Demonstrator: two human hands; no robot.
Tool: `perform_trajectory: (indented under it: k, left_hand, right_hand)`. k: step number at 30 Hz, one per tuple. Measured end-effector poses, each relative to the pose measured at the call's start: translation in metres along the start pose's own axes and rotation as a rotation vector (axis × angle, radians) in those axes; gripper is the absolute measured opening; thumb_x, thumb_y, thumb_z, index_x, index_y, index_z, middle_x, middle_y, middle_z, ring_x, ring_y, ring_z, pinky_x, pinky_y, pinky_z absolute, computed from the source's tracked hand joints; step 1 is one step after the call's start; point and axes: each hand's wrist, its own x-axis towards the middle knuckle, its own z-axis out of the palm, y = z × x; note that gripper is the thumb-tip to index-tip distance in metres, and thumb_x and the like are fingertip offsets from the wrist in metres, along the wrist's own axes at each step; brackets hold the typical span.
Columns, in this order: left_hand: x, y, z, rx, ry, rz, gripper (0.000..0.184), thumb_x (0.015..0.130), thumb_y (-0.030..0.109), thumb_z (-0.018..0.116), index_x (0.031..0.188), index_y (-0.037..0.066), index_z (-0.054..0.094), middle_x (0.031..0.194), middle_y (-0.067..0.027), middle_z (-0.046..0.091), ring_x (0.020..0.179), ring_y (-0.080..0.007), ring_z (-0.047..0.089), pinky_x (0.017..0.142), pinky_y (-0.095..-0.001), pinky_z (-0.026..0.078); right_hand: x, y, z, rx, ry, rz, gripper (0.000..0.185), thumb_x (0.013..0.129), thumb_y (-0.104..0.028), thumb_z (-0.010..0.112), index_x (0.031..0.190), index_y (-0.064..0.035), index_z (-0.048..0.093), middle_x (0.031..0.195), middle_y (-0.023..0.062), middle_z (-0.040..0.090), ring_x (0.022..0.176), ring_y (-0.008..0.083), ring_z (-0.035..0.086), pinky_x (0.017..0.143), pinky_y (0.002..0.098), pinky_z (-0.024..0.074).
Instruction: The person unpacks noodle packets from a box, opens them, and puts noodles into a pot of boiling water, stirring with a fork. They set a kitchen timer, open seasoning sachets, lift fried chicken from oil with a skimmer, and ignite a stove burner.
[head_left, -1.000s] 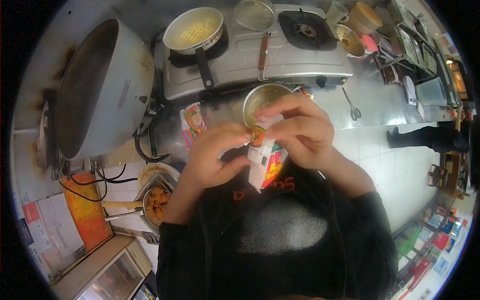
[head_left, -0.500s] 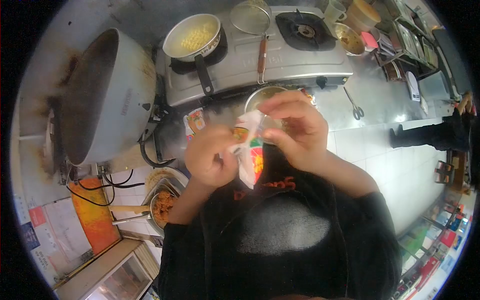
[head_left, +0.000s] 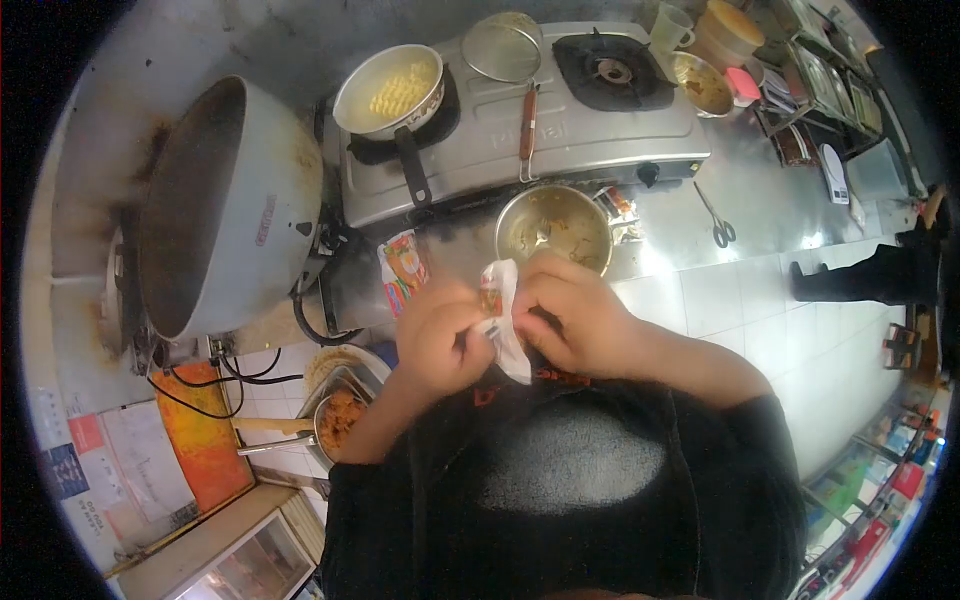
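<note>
A small printed seasoning sachet [head_left: 508,338], white with red and orange print, is pinched between my two hands in front of my chest. My left hand [head_left: 440,335] grips its left side, fingers curled in. On the other side, my right hand [head_left: 570,315] holds the edge between thumb and fingers. Just beyond the hands stands a steel bowl [head_left: 553,232] with some brownish, wet contents. An instant noodle wrapper [head_left: 404,268] lies on the counter past my left hand.
A pan of noodles [head_left: 390,95] sits on the left burner of the steel stove [head_left: 560,140]. A strainer [head_left: 502,50] rests on the stove. Scissors [head_left: 717,222] lie on the counter at right. A large grey pot [head_left: 265,210] stands left, near a bowl of reddish food [head_left: 340,420].
My right hand has come down and closer to my left, and the sachet has turned between them. The steel bowl is now less covered by my hands.
</note>
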Motion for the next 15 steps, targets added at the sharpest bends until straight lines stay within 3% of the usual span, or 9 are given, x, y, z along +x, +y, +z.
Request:
perform_trajectory:
  k: [3, 5, 8, 15]
  left_hand:
    - [0.002, 0.003, -0.005, -0.056, -0.040, 0.028, 0.013, 0.076, 0.004, 0.060, 0.089, 0.002, 0.057, 0.081, -0.0137, 0.060, 0.067, -0.0303, 0.057, 0.061, -0.0393, 0.047]
    - [0.004, 0.004, -0.006, -0.050, -0.032, 0.041, 0.012, 0.077, 0.004, 0.059, 0.089, 0.002, 0.057, 0.081, -0.0141, 0.059, 0.067, -0.0308, 0.056, 0.061, -0.0401, 0.046]
    - [-0.001, 0.003, 0.002, -0.043, -0.025, 0.054, 0.011, 0.078, 0.002, 0.055, 0.089, 0.001, 0.056, 0.080, -0.0150, 0.057, 0.067, -0.0317, 0.055, 0.061, -0.0414, 0.045]
    - [-0.007, 0.005, 0.014, -0.044, 0.055, -0.024, 0.011, 0.077, -0.003, 0.052, 0.087, 0.001, 0.055, 0.080, -0.0162, 0.055, 0.070, -0.0325, 0.054, 0.065, -0.0438, 0.044]
  right_hand:
    - [0.001, -0.001, 0.000, 0.029, -0.038, -0.004, 0.020, 0.076, -0.011, 0.073, 0.092, -0.0047, 0.063, 0.094, 0.0114, 0.056, 0.084, 0.0295, 0.058, 0.069, 0.0390, 0.0478]
    - [0.006, -0.005, 0.000, -0.003, 0.105, -0.161, 0.020, 0.076, -0.012, 0.073, 0.091, -0.0046, 0.062, 0.094, 0.0110, 0.057, 0.085, 0.0301, 0.058, 0.071, 0.0388, 0.0487]
    - [0.005, -0.002, -0.001, -0.010, 0.042, -0.224, 0.022, 0.077, -0.013, 0.073, 0.093, -0.0043, 0.061, 0.093, 0.0114, 0.057, 0.085, 0.0307, 0.058, 0.073, 0.0385, 0.0494]
    - [-0.002, 0.004, 0.003, -0.126, 0.019, -0.101, 0.017, 0.078, -0.014, 0.069, 0.086, -0.0049, 0.058, 0.085, 0.0112, 0.056, 0.078, 0.0324, 0.058, 0.071, 0.0409, 0.0489]
